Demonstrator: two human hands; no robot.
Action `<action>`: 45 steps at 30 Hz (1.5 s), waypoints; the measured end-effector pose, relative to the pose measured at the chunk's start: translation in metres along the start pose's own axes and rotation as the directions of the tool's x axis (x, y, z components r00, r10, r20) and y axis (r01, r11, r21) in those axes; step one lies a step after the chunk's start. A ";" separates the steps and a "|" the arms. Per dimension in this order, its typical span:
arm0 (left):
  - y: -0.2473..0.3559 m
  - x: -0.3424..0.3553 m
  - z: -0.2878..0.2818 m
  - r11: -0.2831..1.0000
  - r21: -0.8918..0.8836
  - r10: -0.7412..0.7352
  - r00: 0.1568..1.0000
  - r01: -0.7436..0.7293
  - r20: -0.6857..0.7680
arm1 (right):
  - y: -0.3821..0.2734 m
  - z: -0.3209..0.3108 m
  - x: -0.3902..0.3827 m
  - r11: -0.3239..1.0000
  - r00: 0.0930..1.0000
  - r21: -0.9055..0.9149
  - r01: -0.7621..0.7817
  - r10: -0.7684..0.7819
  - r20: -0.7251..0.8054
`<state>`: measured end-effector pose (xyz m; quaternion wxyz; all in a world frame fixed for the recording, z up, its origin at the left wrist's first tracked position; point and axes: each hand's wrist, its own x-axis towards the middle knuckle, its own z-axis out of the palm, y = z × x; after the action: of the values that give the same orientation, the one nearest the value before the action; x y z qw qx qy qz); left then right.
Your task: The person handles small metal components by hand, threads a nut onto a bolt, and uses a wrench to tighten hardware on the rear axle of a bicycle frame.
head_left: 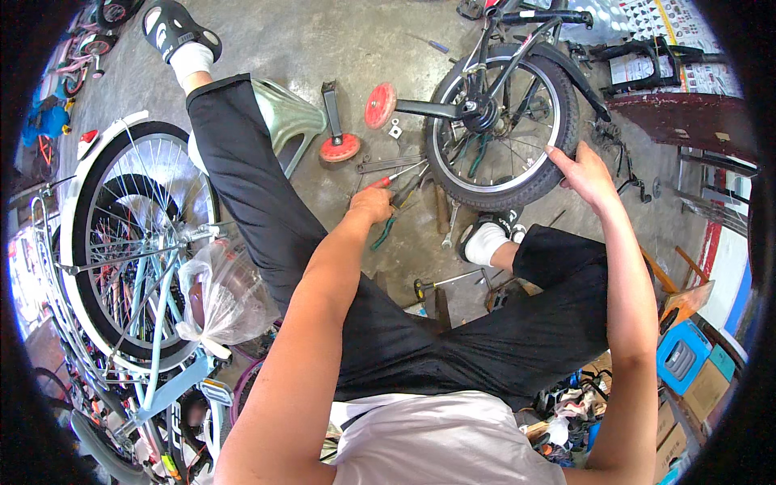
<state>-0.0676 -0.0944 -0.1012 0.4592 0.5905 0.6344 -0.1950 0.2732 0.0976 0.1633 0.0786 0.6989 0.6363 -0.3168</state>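
Observation:
My left hand (pixel 370 204) is low over the floor, closed round the red handle of a screwdriver (pixel 394 175). The screwdriver's shaft points right toward the wheel, among other tools. My right hand (pixel 588 175) grips the lower right side of a small bicycle wheel (pixel 525 196), thumb at the rim and fingers round the black tyre, partly hidden. The wheel belongs to a small dark bicycle (pixel 508 77) with a training wheel (pixel 381 106) out on a black arm. Another red training wheel (pixel 339 148) lies on the floor, its black bracket pointing away.
Wrenches (pixel 391 164), green-handled pliers (pixel 383 233) and a hammer-like wooden handle (pixel 442 212) lie near my left hand. A pale plastic stool (pixel 291 121) stands behind my left leg. A light blue bicycle (pixel 153 299) crowds the left side; boxes (pixel 705 391) stand at right.

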 end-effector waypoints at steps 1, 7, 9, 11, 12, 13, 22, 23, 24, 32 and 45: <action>0.002 -0.005 -0.003 1.000 0.001 0.025 1.000 -0.025 0.012 | -0.001 -0.001 0.000 1.000 1.000 -0.004 -0.002 0.002 0.002; -0.001 -0.003 -0.008 0.998 -0.059 -0.039 0.934 0.020 -0.355 | -0.002 -0.002 0.003 0.998 1.000 -0.065 0.001 -0.001 0.007; 0.001 0.001 -0.001 0.995 -0.063 -0.096 0.849 0.074 -0.519 | -0.001 -0.001 0.003 0.999 1.000 -0.054 0.001 -0.001 0.008; 0.003 0.003 0.005 0.992 -0.044 -0.123 0.823 0.119 -0.555 | -0.002 -0.001 0.004 0.999 1.000 -0.052 0.000 0.000 -0.003; -0.001 0.011 0.014 0.987 -0.002 -0.141 0.858 0.161 -0.493 | -0.002 -0.001 0.004 0.998 1.000 -0.056 -0.003 0.002 -0.010; 0.000 0.017 0.021 0.987 -0.052 -0.158 0.871 0.151 -0.465 | 0.000 -0.002 0.004 0.998 1.000 -0.059 -0.011 0.010 -0.019; 0.015 0.000 0.002 0.972 -0.234 -0.051 0.968 -0.008 -0.246 | -0.002 0.000 0.005 0.999 1.000 -0.015 -0.030 0.030 0.003; 0.015 0.002 0.000 0.973 -0.231 -0.071 0.970 0.016 -0.234 | -0.003 0.001 0.005 0.999 1.000 -0.018 -0.029 0.029 0.006; 0.016 0.004 -0.003 0.972 -0.225 -0.132 0.957 0.074 -0.257 | -0.003 0.001 0.005 0.999 1.000 -0.020 -0.028 0.028 0.008; 0.042 0.047 0.031 0.930 -0.281 -0.367 0.662 0.239 -0.653 | 0.010 0.009 0.010 0.993 0.999 -0.114 -0.031 0.028 -0.025; 0.041 0.065 0.031 0.840 -0.408 -0.517 0.756 0.358 -0.402 | -0.006 0.007 0.004 0.999 0.999 0.008 -0.034 0.034 -0.006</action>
<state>-0.0106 -0.0727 -0.1570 0.3063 0.3747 0.8743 -0.0389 0.2651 0.0986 0.1568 0.0792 0.7108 0.6233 -0.3161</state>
